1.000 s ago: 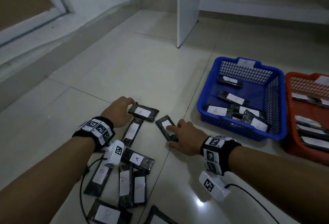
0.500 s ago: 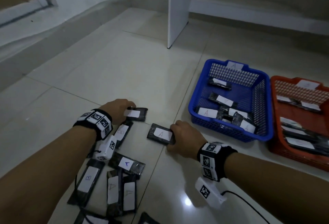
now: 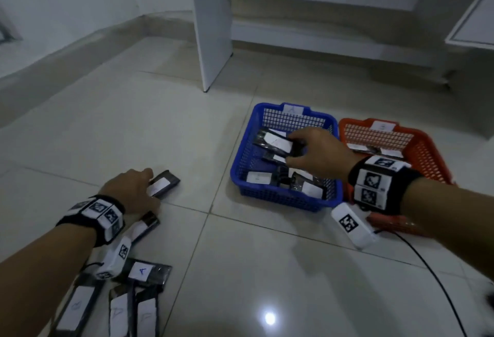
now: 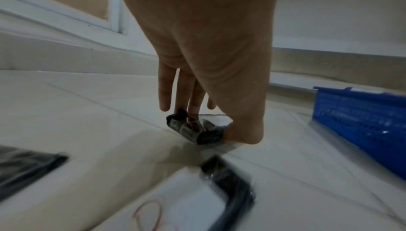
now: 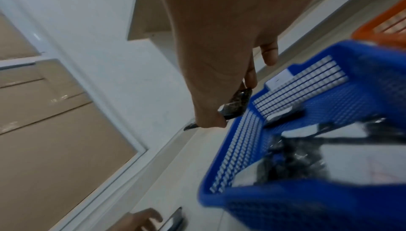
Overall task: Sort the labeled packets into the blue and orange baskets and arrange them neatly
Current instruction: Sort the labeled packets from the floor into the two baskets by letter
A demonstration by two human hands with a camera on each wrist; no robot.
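- Packets, black with white labels, already sat in the blue basket [image 3: 286, 200], right under the right hand [image 3: 320, 154], which pinched one more packet [image 3: 275, 142] above it.
- Orange basket [image 3: 427, 149] just beyond that hand held a few too.
- Left hand [image 3: 131, 192] pinched a floor packet [image 3: 163, 184]; only the wrist view showed its thumb [image 4: 243, 134] curled on the end.

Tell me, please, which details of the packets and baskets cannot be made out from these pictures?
- Letter on the packet in the right hand: head view, label blurred.
- Label of the packet under the left hand: partly covered by fingers, letter unreadable.
- Orange basket: head view, contents largely hidden by the right wrist.
- Blue basket contents: right wrist view, motion-blurred.
- Bottom-left floor packets: cut off by the edge.
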